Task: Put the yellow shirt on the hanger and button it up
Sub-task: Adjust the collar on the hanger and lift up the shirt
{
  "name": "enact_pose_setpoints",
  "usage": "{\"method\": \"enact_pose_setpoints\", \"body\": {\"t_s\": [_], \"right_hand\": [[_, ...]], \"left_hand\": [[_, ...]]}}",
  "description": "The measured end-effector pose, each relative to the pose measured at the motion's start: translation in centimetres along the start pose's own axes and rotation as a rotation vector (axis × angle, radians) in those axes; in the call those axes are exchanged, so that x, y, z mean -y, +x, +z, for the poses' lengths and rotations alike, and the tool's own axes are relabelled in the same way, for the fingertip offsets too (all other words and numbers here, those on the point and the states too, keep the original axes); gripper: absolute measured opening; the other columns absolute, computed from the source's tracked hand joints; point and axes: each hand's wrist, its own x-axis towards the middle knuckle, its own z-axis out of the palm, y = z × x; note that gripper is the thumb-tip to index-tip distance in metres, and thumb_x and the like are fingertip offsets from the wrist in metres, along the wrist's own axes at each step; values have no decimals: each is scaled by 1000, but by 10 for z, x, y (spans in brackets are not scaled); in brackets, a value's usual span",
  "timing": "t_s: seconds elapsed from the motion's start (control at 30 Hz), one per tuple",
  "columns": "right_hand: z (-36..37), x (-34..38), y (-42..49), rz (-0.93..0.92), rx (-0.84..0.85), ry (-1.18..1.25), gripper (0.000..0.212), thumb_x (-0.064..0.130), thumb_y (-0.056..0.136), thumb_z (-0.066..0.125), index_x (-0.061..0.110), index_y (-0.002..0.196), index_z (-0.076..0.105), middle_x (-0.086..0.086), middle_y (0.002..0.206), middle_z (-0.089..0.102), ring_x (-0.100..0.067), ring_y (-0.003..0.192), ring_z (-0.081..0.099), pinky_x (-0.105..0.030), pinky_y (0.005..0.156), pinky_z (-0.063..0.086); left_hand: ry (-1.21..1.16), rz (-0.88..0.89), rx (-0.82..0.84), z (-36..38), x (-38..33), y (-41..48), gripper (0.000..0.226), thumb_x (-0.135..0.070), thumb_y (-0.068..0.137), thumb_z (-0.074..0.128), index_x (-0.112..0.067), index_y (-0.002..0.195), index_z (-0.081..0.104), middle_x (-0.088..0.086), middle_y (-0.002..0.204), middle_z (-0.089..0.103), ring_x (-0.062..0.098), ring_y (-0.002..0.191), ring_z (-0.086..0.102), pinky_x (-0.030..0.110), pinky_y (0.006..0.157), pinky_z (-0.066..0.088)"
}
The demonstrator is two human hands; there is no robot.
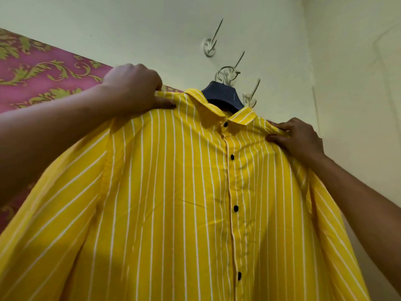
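While the yellow shirt (173, 192) hangs on the dark blue hanger (221, 96), both hands pinch its shoulders. Taking the hanger as landmark: its metal loop (227, 72) sits over the middle wall hook (239, 59) of three pale hooks on the cream wall (130, 25); a second hook (213, 40) stands above it and a third (252, 92) just to its lower right. Only the hanger's neck shows above the collar (206, 105); the rest lies inside the shirt.

Left of the hanger, the left hand (134, 88) closes its fingers on a fold of the shoulder fabric, thumb lying along the cloth beneath the fold. Right of and lower than the hanger, the right hand (297, 137) grips the other shoulder seam between thumb and curled fingers.

Below the hanger, the front placket runs down with black buttons (232, 157) fastened as far as the frame shows. White stripes run the length of the cloth, and both sleeves drape outward under the forearms. Far left of the hanger, a pink cloth with gold leaf pattern (43, 70) covers the wall.
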Motion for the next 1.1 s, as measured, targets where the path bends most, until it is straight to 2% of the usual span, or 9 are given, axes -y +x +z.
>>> {"method": "enact_pose_setpoints", "body": {"t_s": [0.13,0.37,0.47,0.63,0.8,0.9,0.97,1.03,1.1], "right_hand": [[3,-1,0,8,7,1,45,42,78,70,24,120,64,0,93,52,-22,96,53,-27,60,27],[-3,-4,6,-15,-84,42,40,40,77,71,24,114,67,-8,106,60,-26,101,55,-29,75,36],[-4,-7,9,-11,-43,67,38,38,76,73,24,111,68,-7,106,60,-25,102,54,-30,78,36],[8,-10,12,39,39,57,42,35,76,74,21,114,67,-8,106,60,-24,104,54,-26,75,31],[22,-12,6,21,80,156,29,30,73,76,10,94,73,6,80,61,-23,92,57,-30,74,38],[26,-12,0,23,101,209,32,27,75,75,10,102,72,-8,99,70,-18,92,57,-29,78,38],[24,-9,0,13,140,183,32,27,77,73,10,104,71,-10,105,69,-22,96,59,-29,79,39],[16,-1,4,16,282,50,21,28,80,71,10,91,70,-9,97,69,-25,91,58,-31,70,42],[5,14,11,37,352,-107,25,35,78,72,13,74,62,-5,77,62,-24,81,55,-30,61,39]], "left_hand": [[18,14,14,-2,-2,3,66,-72,76,45,-17,109,63,16,103,64,37,94,60,38,73,49],[-14,-8,-72,-1,-5,4,66,-70,77,46,-16,112,59,16,103,63,37,91,60,33,63,41],[-6,-5,-57,-2,-8,7,66,-71,76,47,-16,111,60,16,102,63,37,89,60,32,60,41],[11,-13,2,-3,-10,13,66,-73,73,49,-19,110,61,16,107,62,37,94,59,34,66,43],[59,4,17,-8,-12,14,70,-75,71,47,-20,112,61,13,103,64,36,90,60,33,65,42],[62,-5,43,-10,-12,13,70,-76,70,47,-22,112,61,13,105,64,35,92,60,33,66,41],[51,-13,64,-10,-12,12,69,-76,71,47,-24,113,60,13,107,63,35,94,59,33,67,41],[42,-24,82,-10,-12,11,68,-75,72,47,-25,115,59,13,108,62,36,94,59,33,66,41],[32,-32,94,-9,-14,11,67,-75,72,47,-25,116,59,14,109,62,37,94,59,33,66,41]]}}
